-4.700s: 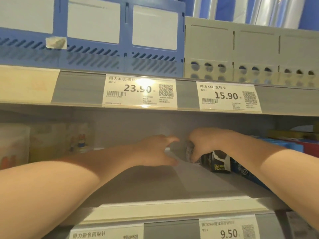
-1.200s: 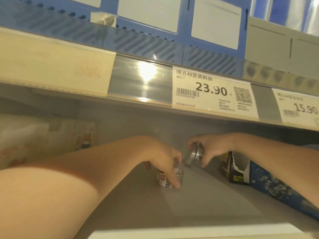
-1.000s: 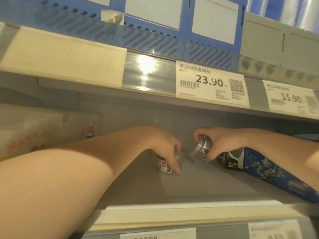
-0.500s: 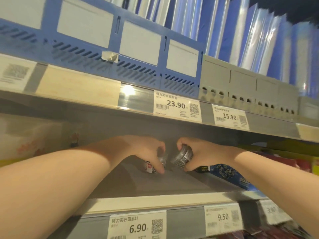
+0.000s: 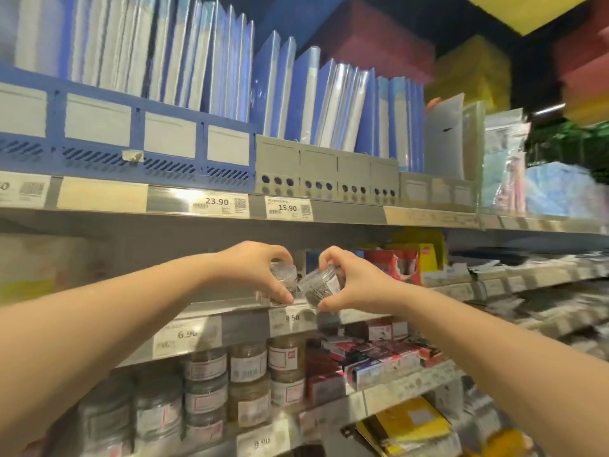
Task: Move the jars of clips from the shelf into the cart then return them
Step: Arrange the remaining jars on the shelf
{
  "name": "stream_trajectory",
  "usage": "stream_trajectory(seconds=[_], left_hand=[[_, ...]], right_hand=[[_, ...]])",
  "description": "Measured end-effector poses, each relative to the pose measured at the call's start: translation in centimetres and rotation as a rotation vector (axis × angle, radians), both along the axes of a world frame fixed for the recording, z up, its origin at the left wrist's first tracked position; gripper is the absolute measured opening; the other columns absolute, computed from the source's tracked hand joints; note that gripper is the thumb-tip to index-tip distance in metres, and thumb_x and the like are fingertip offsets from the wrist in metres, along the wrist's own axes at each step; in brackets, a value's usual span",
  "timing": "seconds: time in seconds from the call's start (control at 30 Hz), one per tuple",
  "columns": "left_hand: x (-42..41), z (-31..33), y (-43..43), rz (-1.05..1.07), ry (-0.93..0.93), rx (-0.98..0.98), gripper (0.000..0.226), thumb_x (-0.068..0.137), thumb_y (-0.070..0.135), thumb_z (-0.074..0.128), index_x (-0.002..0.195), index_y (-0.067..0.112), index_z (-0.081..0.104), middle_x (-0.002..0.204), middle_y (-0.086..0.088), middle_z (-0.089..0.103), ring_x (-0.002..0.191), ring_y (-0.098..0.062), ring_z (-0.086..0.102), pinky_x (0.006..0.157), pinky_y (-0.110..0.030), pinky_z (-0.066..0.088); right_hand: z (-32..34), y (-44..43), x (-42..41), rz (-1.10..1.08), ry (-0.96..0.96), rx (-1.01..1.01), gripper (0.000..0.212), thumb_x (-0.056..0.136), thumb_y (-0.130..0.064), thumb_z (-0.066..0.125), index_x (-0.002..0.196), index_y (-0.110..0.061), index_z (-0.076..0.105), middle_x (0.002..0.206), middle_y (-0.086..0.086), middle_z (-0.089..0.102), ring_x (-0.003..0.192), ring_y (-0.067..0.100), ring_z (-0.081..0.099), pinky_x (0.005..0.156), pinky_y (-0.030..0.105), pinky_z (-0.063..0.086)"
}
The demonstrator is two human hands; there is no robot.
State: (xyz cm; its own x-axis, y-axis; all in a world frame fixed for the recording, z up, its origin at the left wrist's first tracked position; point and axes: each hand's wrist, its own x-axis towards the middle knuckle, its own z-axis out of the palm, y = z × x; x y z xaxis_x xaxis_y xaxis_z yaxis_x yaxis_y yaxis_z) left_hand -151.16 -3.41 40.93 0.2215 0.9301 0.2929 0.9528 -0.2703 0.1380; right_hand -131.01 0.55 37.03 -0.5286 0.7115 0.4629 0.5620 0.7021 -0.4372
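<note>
Blue folders (image 5: pixel 296 94) stand above the held jars (image 5: pixel 318 286); stacked jars (image 5: pixel 247 361) crowd below.

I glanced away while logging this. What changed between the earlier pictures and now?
The left hand, empty at first, took hold of a jar of clips; the right hand kept its tilted jar. Both drew them from deep in the shelf to its front edge. The 23.90 and 15.90 price tags stayed put.

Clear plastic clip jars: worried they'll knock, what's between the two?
Nothing, head view: the clear jar in the left hand and tilted jar in the right hand nearly meet.
</note>
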Motion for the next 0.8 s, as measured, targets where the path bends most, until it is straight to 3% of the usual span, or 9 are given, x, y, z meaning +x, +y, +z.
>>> stream_trajectory(seconds=[0.13,0.23,0.33,0.4,0.47,0.53,0.63,0.7,0.8], left_hand=[[6.2,-2.6,-5.4,-0.097,-0.075,0.018,0.079,0.066,0.045,0.078,0.132,0.033,0.036,0.114,0.003,0.053,0.096,-0.014,0.049,0.084,-0.025,0.039],[12.2,-4.6,-8.8,-0.226,-0.059,-0.013,0.075,0.065,0.047,0.078,0.126,0.029,0.038,0.111,0.000,0.056,0.095,-0.017,0.053,0.082,-0.028,0.041],[19.8,-6.2,-11.5,-0.404,0.016,-0.089,0.069,0.067,0.047,0.077,0.123,0.028,0.041,0.112,0.006,0.049,0.098,-0.013,0.049,0.080,-0.025,0.038],[25.4,-7.2,-13.1,-0.522,0.088,-0.141,0.068,0.068,0.049,0.075,0.123,0.031,0.041,0.112,0.005,0.049,0.099,-0.014,0.049,0.082,-0.027,0.040],[30.9,-8.6,-14.6,-0.623,0.133,-0.174,0.068,0.069,0.052,0.074,0.125,0.033,0.039,0.111,0.005,0.050,0.098,-0.015,0.050,0.081,-0.028,0.040],[36.4,-10.6,-15.6,-0.744,0.145,-0.201,0.069,0.070,0.053,0.073,0.127,0.033,0.038,0.117,0.005,0.050,0.096,-0.014,0.050,0.078,-0.029,0.041],[44.4,-14.4,-16.4,-0.921,0.146,-0.253,0.075,0.073,0.050,0.073,0.134,0.029,0.034,0.130,0.006,0.044,0.106,-0.015,0.046,0.079,-0.026,0.036],[50.0,-17.2,-16.6,-1.020,0.155,-0.287,0.077,0.074,0.044,0.074,0.136,0.024,0.034,0.133,0.003,0.045,0.114,-0.017,0.047,0.082,-0.027,0.039],[58.2,-20.9,-16.8,-1.158,0.199,-0.304,0.068,0.071,0.036,0.076,0.128,0.025,0.041,0.120,-0.006,0.056,0.093,-0.019,0.055,0.072,-0.031,0.045]], right_hand=[[-2.2,-7.6,6.5,-0.105,0.072,-0.012,0.043,0.073,-0.020,0.076,0.100,-0.029,0.043,0.092,-0.006,0.044,0.073,0.008,0.045,0.059,0.020,0.040],[-4.0,-13.6,12.9,-0.198,0.096,-0.053,0.043,0.074,-0.020,0.077,0.100,-0.028,0.043,0.097,-0.009,0.046,0.083,0.006,0.047,0.065,0.022,0.039],[-5.7,-19.5,20.2,-0.338,0.046,-0.120,0.043,0.076,-0.021,0.077,0.100,-0.024,0.042,0.086,-0.009,0.040,0.069,0.006,0.040,0.060,0.022,0.034],[-6.9,-23.4,25.1,-0.458,-0.013,-0.163,0.044,0.077,-0.022,0.077,0.103,-0.023,0.042,0.092,-0.005,0.043,0.073,0.011,0.043,0.064,0.028,0.038],[-8.3,-26.9,29.6,-0.577,-0.040,-0.195,0.045,0.076,-0.021,0.077,0.105,-0.022,0.043,0.094,-0.005,0.046,0.074,0.011,0.047,0.064,0.025,0.043],[-9.8,-30.2,33.8,-0.701,-0.043,-0.215,0.045,0.074,-0.018,0.078,0.104,-0.021,0.044,0.085,-0.008,0.044,0.064,0.008,0.044,0.054,0.017,0.039],[-13.1,-34.1,39.8,-0.884,-0.030,-0.259,0.045,0.072,-0.020,0.077,0.102,-0.024,0.043,0.085,-0.006,0.043,0.063,0.012,0.044,0.056,0.024,0.040],[-15.6,-36.1,43.7,-0.994,-0.043,-0.265,0.045,0.072,-0.022,0.077,0.101,-0.026,0.043,0.090,-0.008,0.042,0.066,0.009,0.044,0.057,0.022,0.039],[-18.9,-38.0,49.1,-1.134,-0.052,-0.298,0.045,0.071,-0.023,0.076,0.100,-0.029,0.042,0.099,-0.006,0.043,0.069,0.005,0.043,0.056,0.018,0.037]])
